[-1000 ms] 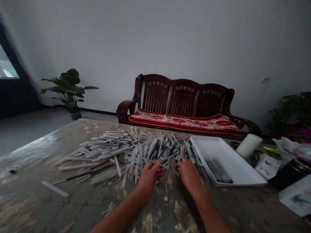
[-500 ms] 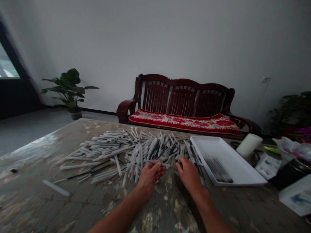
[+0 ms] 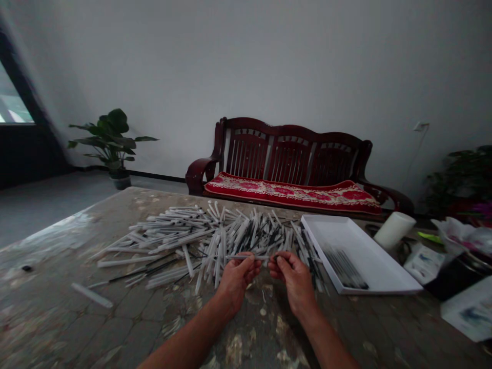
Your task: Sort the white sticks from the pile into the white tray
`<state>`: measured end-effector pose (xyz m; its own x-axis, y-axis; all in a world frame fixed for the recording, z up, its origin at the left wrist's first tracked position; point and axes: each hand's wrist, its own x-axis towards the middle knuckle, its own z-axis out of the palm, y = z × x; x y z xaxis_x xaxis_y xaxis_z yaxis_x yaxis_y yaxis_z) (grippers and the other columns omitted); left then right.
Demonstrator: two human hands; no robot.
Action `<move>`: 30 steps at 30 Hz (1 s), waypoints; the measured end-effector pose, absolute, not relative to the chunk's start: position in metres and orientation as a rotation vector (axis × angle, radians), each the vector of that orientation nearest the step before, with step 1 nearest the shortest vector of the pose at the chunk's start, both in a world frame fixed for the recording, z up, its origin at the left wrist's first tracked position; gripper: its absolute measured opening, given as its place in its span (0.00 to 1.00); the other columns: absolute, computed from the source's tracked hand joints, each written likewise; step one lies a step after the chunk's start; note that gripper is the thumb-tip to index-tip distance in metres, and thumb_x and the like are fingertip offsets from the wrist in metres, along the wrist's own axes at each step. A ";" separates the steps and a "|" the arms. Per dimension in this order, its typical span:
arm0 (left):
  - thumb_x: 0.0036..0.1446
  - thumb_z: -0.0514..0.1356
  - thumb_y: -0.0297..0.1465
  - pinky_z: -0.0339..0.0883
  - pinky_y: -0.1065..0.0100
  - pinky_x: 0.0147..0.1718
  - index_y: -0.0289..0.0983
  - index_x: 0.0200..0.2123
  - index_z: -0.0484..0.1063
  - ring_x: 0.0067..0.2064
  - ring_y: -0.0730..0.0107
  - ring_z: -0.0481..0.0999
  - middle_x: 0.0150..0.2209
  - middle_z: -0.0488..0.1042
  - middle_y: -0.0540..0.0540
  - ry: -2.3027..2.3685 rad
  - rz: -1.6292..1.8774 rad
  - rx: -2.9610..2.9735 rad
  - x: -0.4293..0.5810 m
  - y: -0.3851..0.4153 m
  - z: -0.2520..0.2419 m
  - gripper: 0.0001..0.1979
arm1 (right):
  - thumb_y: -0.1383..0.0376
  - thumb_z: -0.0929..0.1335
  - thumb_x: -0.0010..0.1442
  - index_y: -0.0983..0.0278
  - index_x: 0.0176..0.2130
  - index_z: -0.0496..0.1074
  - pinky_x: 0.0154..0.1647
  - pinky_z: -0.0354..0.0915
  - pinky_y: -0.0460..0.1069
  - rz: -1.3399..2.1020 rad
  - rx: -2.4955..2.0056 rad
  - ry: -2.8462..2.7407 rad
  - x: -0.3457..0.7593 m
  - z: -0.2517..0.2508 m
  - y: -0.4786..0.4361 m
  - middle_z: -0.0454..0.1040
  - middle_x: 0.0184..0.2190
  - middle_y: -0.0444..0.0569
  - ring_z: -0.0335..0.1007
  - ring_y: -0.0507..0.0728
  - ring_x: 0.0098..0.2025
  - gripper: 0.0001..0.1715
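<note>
My left hand (image 3: 239,277) is closed around a slim, pen-like whitish tube (image 3: 262,258) that lies level, pointing right. Close to that tube's right end, the fingers of my right hand (image 3: 290,271) pinch a small dark piece (image 3: 274,258); whether it touches the tube I cannot tell. Just beyond both hands spreads a loose pile of whitish tubes (image 3: 180,225), some with black ends, mixed with thin black rods (image 3: 154,267). To the right, a shallow white tray (image 3: 388,256) holds a row of slim dark-and-clear sticks (image 3: 346,266).
One tube (image 3: 92,295) and a small black bit (image 3: 26,268) lie apart at the left of the table (image 3: 154,323). Past the tray are a white roll (image 3: 394,229) and white boxes (image 3: 469,310). A wooden bench (image 3: 288,159) stands behind the table.
My right hand has moved slightly left and turned, bringing its fingertips to the tube's right end, with a dark piece now showing in them. My left hand keeps its hold, almost unmoved.
</note>
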<state>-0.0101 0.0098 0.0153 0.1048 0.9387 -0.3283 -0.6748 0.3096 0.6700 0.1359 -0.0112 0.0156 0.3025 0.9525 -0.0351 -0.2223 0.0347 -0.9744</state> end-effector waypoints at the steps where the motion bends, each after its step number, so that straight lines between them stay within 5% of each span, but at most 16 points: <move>1: 0.52 0.65 0.21 0.74 0.76 0.27 0.32 0.30 0.73 0.29 0.72 0.79 0.26 0.77 0.47 0.813 1.237 0.397 -0.010 0.010 0.016 0.04 | 0.52 0.75 0.45 0.63 0.35 0.76 0.30 0.70 0.49 1.038 -1.189 -0.835 0.136 0.014 -0.011 0.78 0.30 0.47 0.74 0.57 0.31 0.21; 30: 0.48 0.69 0.24 0.74 0.75 0.28 0.33 0.30 0.74 0.30 0.71 0.80 0.27 0.78 0.46 0.821 1.228 0.463 -0.009 0.010 0.012 0.07 | 0.56 0.72 0.47 0.63 0.34 0.78 0.31 0.68 0.50 0.882 -1.276 -0.989 0.135 0.006 -0.008 0.77 0.26 0.47 0.72 0.58 0.29 0.15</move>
<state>-0.0093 0.0105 0.0121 0.1101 0.9482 -0.2979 -0.6379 0.2973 0.7104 0.1351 -0.0084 0.0059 0.3435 0.9341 0.0972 0.0094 0.1000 -0.9949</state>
